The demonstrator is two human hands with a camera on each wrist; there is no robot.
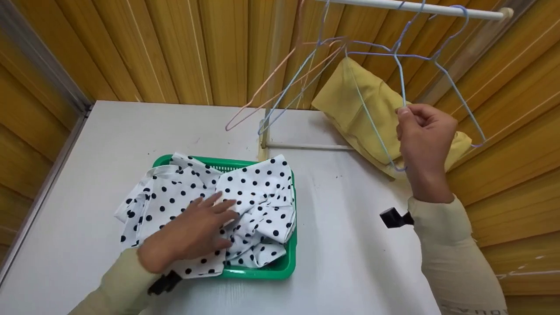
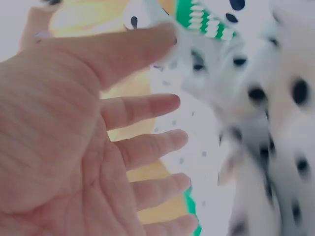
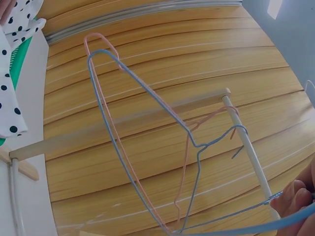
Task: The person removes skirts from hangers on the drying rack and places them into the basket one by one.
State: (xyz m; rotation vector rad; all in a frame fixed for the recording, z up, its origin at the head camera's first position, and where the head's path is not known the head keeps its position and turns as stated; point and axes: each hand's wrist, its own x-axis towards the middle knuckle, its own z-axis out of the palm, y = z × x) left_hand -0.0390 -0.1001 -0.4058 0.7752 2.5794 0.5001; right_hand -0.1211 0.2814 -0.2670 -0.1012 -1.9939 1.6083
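Note:
My left hand (image 1: 192,227) is over a white cloth with black dots (image 1: 258,183), its fingers spread and fairly straight. The left wrist view shows the palm and fingers (image 2: 147,150) holding nothing, with blurred dotted fabric (image 2: 256,123) beside them. The cloth lies bunched in a green basket (image 1: 262,274) and spills over its left side. Up at the right, my right hand (image 1: 424,135) pinches one arm of a blue wire hanger (image 1: 400,74) hooked on the rail. In the right wrist view, only part of that hand (image 3: 295,201) shows at the lower right edge.
A white rail (image 1: 376,4) carries more hangers, including a pink one (image 1: 271,78) and a light blue one (image 1: 288,83). Yellow fabric (image 1: 358,96) is behind the hangers. Wood-look panels (image 1: 175,48) enclose the white table (image 1: 341,262) at the back and right.

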